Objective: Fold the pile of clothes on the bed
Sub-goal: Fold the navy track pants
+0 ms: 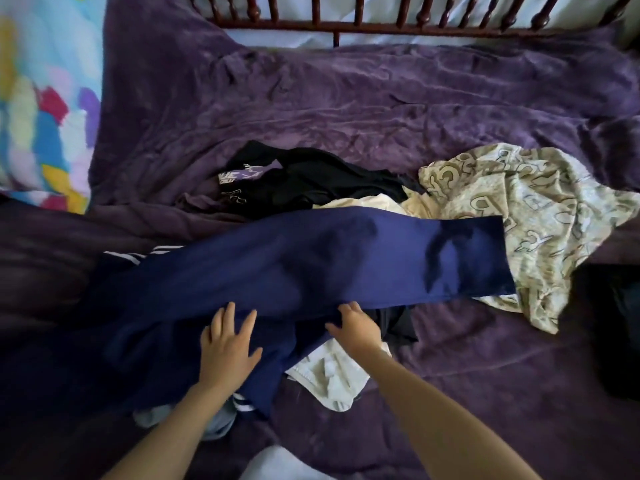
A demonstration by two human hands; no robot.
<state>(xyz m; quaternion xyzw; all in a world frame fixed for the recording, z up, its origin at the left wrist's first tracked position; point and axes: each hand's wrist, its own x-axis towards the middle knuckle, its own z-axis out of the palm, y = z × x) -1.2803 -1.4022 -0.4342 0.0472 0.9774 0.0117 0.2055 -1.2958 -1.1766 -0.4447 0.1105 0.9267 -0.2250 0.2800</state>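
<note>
Navy garment [311, 258] runs lengthwise from lower left to right; left hand [227, 348] presses it flat, fingers spread; right hand [356, 329] pinches its near edge.

The blanket [346, 98] is plush purple cloth, its nap matt and creased all over; the trousers [346, 258] are smooth navy knit with a faint sheen, edged with flat white stripes [162, 252]; the black top [311, 178] is soft matt cloth with a flat pale print; the printed cloth [519, 202] is thin, cream and much crumpled; the white garment [329, 372] is a stiffer weave with stitched seams; the headboard [381, 27] is turned dark wood, glossy; the pillow [41, 116] is smooth, brightly printed cloth.
</note>
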